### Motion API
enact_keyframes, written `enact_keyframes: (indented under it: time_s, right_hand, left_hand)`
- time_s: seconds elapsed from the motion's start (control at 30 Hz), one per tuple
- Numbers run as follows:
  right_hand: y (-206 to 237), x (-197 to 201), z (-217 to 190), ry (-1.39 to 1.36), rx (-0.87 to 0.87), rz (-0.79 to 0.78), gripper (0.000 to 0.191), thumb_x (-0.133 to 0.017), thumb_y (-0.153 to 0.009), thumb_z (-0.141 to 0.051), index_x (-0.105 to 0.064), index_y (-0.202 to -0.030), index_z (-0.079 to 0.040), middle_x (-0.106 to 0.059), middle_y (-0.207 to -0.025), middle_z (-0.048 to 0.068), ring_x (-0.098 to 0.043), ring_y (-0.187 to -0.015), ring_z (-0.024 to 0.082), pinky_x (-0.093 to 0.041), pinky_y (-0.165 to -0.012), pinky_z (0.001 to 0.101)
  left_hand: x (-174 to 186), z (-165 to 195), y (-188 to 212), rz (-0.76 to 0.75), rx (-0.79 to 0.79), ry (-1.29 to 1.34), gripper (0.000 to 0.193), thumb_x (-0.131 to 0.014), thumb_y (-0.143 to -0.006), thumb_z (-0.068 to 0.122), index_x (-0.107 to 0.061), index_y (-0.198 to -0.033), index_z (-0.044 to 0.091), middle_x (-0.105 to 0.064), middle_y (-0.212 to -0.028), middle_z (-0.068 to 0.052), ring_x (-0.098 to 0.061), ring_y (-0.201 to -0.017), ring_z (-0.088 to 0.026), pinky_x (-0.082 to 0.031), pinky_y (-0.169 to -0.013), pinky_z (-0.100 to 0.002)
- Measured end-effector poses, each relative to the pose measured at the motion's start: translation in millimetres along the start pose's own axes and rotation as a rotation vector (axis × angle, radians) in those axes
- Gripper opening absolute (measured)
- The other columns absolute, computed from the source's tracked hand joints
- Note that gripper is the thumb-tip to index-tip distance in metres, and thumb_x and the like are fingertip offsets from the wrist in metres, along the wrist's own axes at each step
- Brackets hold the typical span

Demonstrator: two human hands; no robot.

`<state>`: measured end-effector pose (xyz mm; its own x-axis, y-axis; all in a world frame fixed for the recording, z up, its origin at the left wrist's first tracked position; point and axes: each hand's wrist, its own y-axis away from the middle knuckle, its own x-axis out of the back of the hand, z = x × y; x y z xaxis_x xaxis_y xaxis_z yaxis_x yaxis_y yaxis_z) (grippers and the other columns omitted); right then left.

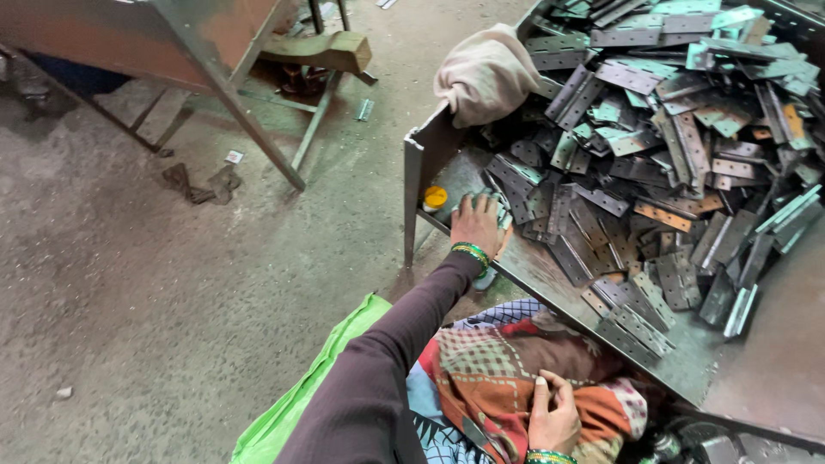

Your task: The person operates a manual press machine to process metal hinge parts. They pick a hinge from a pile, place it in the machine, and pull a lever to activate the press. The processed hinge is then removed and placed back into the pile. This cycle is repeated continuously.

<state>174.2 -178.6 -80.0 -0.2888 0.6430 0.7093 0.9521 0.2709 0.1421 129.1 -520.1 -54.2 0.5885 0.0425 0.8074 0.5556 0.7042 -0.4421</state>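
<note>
My left hand [475, 223], in a dark sleeve with green bangles at the wrist, reaches out and closes over a few grey metal hinge plates [496, 206] at the near left corner of a metal tray [416, 163]. A big heap of flat perforated hinge plates [653, 146] fills that tray. My right hand [553, 417] rests on my lap on patterned red cloth [498, 369], fingers curled; whether it holds anything small I cannot tell.
A small yellow-lidded container [436, 198] sits in the tray corner beside my left hand. A beige cloth [485, 73] hangs over the tray wall. A green bag [292, 404] lies at my left. A metal stand [215, 60] and scraps [202, 183] stand on the concrete floor.
</note>
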Motion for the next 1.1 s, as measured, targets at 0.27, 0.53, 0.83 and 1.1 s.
enact_keyframes:
  time_s: [0.27, 0.53, 0.83, 1.1]
  right_hand:
    - [-4, 8, -6, -0.028, 0.086, 0.021, 0.027, -0.065, -0.096, -0.035, -0.073, -0.114, -0.016, -0.075, -0.092, 0.008, -0.070, -0.082, 0.021, -0.053, -0.073, 0.0353]
    - [-6, 11, -10, -0.117, 0.051, -0.029, 0.026, -0.065, -0.096, -0.035, -0.072, -0.112, -0.016, -0.076, -0.089, 0.006, -0.071, -0.078, 0.020, -0.054, -0.073, 0.0340]
    - [-3, 18, -16, -0.042, 0.028, 0.004, 0.026, -0.067, -0.094, -0.035, -0.074, -0.111, -0.016, -0.078, -0.094, 0.008, -0.075, -0.085, 0.023, -0.056, -0.076, 0.0356]
    - [-8, 24, -18, -0.108, 0.001, -0.012, 0.026, -0.066, -0.094, -0.035, -0.073, -0.110, -0.015, -0.077, -0.086, 0.005, -0.071, -0.075, 0.020, -0.055, -0.072, 0.0350]
  left_hand:
    - [14, 15, -4, -0.352, 0.079, -0.118, 0.064, -0.083, -0.071, 0.043, -0.059, -0.119, 0.008, -0.058, -0.121, -0.011, -0.052, -0.118, -0.036, -0.052, -0.091, -0.051]
    - [0, 40, 8, -0.270, 0.169, 0.013, 0.065, -0.089, -0.065, 0.024, -0.057, -0.120, 0.009, -0.056, -0.124, -0.015, -0.056, -0.114, -0.038, -0.057, -0.086, -0.046]
    - [-40, 132, 51, -0.453, 0.125, 0.450, 0.091, -0.083, -0.078, 0.043, -0.041, -0.145, -0.003, -0.064, -0.113, -0.027, -0.065, -0.103, -0.046, -0.053, -0.088, -0.052]
    - [-34, 64, -22, -0.265, 0.220, 0.448, 0.055, -0.070, -0.091, 0.038, -0.062, -0.138, 0.013, -0.068, -0.133, -0.015, -0.063, -0.124, -0.035, -0.052, -0.106, -0.045]
